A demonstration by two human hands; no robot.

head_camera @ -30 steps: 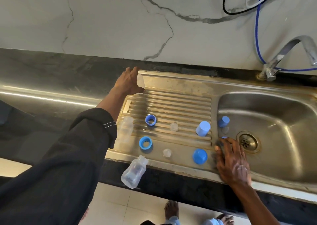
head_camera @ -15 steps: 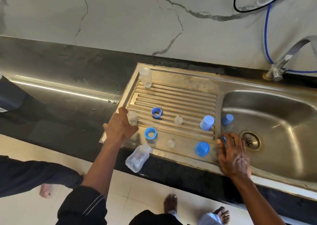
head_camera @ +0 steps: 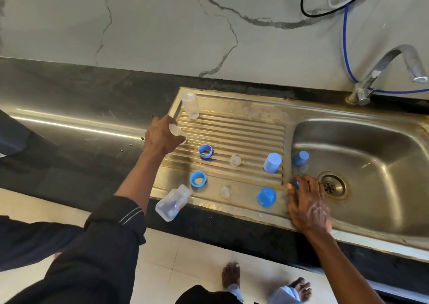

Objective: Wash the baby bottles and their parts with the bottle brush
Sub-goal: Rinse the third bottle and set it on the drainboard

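Currently, at the left edge of the draining board (head_camera: 232,127): left hand (head_camera: 161,135), fingers curled round a small clear bottle (head_camera: 178,132), neck end poking out toward the ridges. Hard to tell whether lifted or resting on the steel.

At the far left corner, a second bottle (head_camera: 190,105), upright, uncapped. At the near edge, a third bottle (head_camera: 173,202) on its side, base hanging out past the rim over the floor.

Scattered between: far ring (head_camera: 205,151) on the ridges, near ring (head_camera: 198,178) on the flat strip, both blue. Two clear teats, far teat (head_camera: 235,160) and near teat (head_camera: 225,192). Pale cap (head_camera: 272,162) at the right end of the ridges, darker cap (head_camera: 266,197) near the front edge, basin cap (head_camera: 300,158) just inside the left wall of the basin (head_camera: 383,164).

Right hand (head_camera: 307,205) flat on the near rim where board meets basin, fingers straight and spread, gripping nothing, tips touching a small blue piece (head_camera: 296,184), mostly hidden.
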